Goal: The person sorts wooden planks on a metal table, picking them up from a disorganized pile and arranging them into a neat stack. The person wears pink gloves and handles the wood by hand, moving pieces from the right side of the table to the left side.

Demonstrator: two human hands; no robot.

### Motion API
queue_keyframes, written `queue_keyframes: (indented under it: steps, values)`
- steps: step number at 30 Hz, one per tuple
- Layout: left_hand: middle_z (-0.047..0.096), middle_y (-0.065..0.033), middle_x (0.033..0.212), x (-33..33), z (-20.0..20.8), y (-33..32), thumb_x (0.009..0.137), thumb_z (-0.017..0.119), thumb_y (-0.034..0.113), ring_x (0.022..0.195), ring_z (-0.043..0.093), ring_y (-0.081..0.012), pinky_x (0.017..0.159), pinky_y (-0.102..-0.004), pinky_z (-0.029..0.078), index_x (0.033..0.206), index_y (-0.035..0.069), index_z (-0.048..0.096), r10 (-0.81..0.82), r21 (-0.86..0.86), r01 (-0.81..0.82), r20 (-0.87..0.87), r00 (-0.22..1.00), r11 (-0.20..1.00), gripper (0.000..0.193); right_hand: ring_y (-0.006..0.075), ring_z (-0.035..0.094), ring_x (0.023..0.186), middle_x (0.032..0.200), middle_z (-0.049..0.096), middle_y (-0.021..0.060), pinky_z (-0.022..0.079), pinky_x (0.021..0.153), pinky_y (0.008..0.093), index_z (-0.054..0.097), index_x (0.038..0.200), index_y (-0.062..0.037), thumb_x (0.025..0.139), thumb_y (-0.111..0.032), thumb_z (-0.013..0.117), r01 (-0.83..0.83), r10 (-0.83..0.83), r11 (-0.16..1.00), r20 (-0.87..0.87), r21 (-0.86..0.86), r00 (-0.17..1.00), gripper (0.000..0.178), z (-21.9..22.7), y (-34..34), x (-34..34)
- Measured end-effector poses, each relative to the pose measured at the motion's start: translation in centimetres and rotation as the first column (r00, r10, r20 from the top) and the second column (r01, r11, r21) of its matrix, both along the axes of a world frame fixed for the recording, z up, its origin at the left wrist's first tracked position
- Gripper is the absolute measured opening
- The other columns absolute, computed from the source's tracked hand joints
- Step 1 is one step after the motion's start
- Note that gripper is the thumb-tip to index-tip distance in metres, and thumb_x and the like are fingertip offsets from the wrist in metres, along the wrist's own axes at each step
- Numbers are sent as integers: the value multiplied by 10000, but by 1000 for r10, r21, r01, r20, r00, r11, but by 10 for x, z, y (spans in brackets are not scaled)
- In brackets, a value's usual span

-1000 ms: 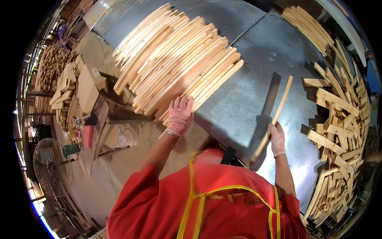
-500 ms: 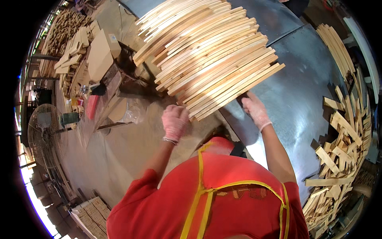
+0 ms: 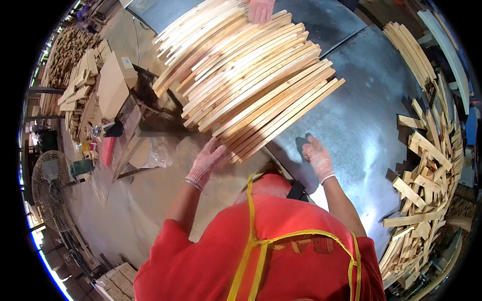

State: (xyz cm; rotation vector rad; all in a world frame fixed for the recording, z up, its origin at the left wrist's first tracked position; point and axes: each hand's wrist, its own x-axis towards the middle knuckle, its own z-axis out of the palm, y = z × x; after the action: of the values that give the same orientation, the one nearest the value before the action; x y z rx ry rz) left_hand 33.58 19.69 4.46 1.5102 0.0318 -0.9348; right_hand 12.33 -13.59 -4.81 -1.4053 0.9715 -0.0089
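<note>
A broad row of pale wooden slats [image 3: 251,75] lies side by side across the metal table, with the nearest few slightly spread apart. My left hand [image 3: 207,161], in a pinkish-white glove, is closed at the left ends of the near slats, its fingertips partly hidden against the wood. To the right of the row, my gloved right hand [image 3: 318,156] hovers over the table, apart from the slats. Its fingers are curled in and nothing shows in them. At the far edge, another person's gloved hand [image 3: 261,10] is over the slats.
The metal table [image 3: 361,120] extends to the right. A jumbled heap of wood offcuts [image 3: 427,185] borders it, with a bundle of longer slats [image 3: 409,50] beyond. On the left are a standing fan [image 3: 52,188], a cardboard piece [image 3: 113,88] and stacked wood [image 3: 70,55].
Gaps have opened among the near slats. Both my hands have shifted slightly left, the right one farther from the slats. Another person's gloved hand has come into view at the top.
</note>
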Motion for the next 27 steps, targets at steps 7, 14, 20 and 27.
queue_keyframes:
  steps: [7,14,20,27]
  values:
    - [708,-141,1175,100,56,-37,1046,667,360,924,676,-207,795,-397,606,1577,10,465,-410,-247,340,-348,843,908,667,86,505,726,875,565,-8,437,632,266,513,1513,4,953,-117,626,-33,42,986,-49,162,998,584,18,0,37]
    - [700,-108,831,96,69,-137,959,689,266,713,633,-165,672,-320,562,1626,121,462,-809,612,531,404,427,586,720,126,562,748,945,652,26,475,645,294,541,1430,-19,935,-121,729,55,-70,988,101,145,992,540,44,19,98]
    - [687,-71,917,176,63,-67,995,682,204,804,640,-174,765,-348,573,1264,76,708,-441,458,77,777,449,886,300,245,671,1150,1237,705,160,530,1005,379,428,1489,14,927,-178,781,17,-15,999,60,-37,998,691,36,21,96]
    - [713,-137,1133,296,-8,26,1012,630,344,1092,703,-349,831,-471,591,1376,184,631,-840,837,-409,484,245,363,397,253,640,1131,1213,675,162,517,1029,378,349,1554,22,945,-157,757,-82,79,995,-56,-63,995,754,28,9,96]
